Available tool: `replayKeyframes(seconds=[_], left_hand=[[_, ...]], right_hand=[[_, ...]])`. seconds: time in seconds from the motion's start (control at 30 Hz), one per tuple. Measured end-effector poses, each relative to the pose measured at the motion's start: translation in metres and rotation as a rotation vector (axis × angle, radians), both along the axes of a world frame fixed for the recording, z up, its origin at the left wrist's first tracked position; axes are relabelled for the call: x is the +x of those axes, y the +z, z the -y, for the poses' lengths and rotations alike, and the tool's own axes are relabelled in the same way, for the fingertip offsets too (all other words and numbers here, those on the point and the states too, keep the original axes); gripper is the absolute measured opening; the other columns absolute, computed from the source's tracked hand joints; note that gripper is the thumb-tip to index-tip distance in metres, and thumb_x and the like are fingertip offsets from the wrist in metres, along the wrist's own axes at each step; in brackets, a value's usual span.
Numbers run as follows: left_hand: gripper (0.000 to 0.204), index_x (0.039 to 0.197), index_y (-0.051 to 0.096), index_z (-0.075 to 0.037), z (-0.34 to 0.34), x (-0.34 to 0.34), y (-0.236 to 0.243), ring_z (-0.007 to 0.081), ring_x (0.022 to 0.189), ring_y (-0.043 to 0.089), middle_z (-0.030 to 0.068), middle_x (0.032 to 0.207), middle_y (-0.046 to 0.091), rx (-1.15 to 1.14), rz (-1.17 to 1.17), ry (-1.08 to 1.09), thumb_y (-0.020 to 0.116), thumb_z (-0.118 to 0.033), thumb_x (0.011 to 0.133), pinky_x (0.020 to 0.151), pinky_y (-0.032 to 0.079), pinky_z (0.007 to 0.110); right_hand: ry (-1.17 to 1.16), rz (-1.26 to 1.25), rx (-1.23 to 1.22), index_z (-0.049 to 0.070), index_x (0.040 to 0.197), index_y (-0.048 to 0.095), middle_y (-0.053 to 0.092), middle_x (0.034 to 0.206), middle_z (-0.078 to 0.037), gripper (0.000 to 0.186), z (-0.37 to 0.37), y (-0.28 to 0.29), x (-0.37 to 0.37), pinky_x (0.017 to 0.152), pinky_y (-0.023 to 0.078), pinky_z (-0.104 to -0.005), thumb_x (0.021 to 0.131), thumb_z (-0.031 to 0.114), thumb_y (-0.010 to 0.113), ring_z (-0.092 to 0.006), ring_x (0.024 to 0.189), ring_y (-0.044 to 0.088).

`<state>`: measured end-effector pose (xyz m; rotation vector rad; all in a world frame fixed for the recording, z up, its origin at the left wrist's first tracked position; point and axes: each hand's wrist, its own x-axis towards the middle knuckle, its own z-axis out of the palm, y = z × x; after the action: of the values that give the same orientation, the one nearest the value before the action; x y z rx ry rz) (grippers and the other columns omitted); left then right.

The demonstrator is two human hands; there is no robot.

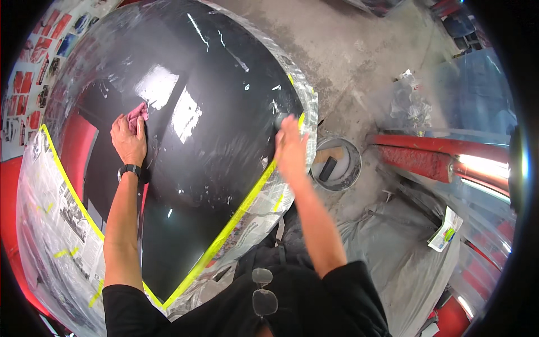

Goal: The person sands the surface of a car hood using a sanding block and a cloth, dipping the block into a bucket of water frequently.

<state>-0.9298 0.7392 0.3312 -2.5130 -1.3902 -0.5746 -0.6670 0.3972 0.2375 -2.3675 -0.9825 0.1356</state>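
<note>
A large curved dark panel (219,151), much like a car's bodywork, spreads in front of me, wet and streaked, with bright reflections on it. On its left part rests my left hand (130,143), closed round a crumpled pink cloth (137,115) that touches the surface; a dark watch sits on that wrist. At the right edge of the panel is my right hand (292,150), smeared by motion. Under its fingertips shows a small greyish piece (280,119) whose kind I cannot make out. Yellow masking tape (224,230) runs along the panel's near edge.
Newspaper (70,222) and clear plastic film cover the areas around the panel. A round bucket (353,174) with cloudy liquid, a dark block (328,168) and a tan piece stands on the floor at right. Red parts (415,160) and grey sheeting (387,241) lie farther right.
</note>
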Motion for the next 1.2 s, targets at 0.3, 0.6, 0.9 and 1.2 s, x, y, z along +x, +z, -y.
replayKeyframes(seconds=[0.3,0.6,0.9,1.2], left_hand=[[0.047,0.123,0.068,-0.002,0.008,0.013,0.007,0.0378,0.123,0.059,0.0177,0.133,0.064,-0.058,0.043,0.001,0.069,-0.041,0.097,0.106,0.047,0.047],[0.045,0.121,0.068,-0.002,-0.002,-0.016,0.004,0.0366,0.124,0.058,0.0164,0.134,0.064,-0.021,0.014,0.036,0.07,-0.04,0.096,0.105,0.047,0.047],[0.047,0.124,0.067,-0.002,0.002,-0.018,0.007,0.0369,0.125,0.058,0.0167,0.135,0.063,-0.032,-0.006,0.052,0.07,-0.041,0.097,0.107,0.046,0.047],[0.047,0.123,0.067,-0.002,-0.002,0.008,0.002,0.0371,0.125,0.058,0.0171,0.136,0.062,-0.052,0.034,-0.005,0.07,-0.04,0.096,0.106,0.046,0.048]], right_hand=[[0.033,-0.213,-0.017,0.01,0.156,0.043,0.041,0.164,-0.014,0.052,-0.034,0.017,0.052,0.119,0.027,-0.0674,0.109,0.029,0.049,-0.0353,0.152,0.037],[0.552,-0.017,-0.184,0.006,0.159,0.036,0.033,0.167,-0.016,0.074,-0.02,0.066,-0.062,0.121,0.025,-0.0677,0.098,0.038,0.063,-0.0326,0.157,0.028],[0.519,-0.146,-0.219,0.0,0.162,0.026,0.025,0.17,-0.021,0.085,-0.035,0.082,-0.09,0.122,0.025,-0.0639,0.098,0.044,0.062,-0.0353,0.159,0.022],[0.02,-0.045,-0.031,-0.002,0.158,0.035,0.032,0.167,-0.023,0.061,-0.053,0.01,0.024,0.122,0.026,-0.0647,0.111,0.037,0.042,-0.0385,0.154,0.031]])
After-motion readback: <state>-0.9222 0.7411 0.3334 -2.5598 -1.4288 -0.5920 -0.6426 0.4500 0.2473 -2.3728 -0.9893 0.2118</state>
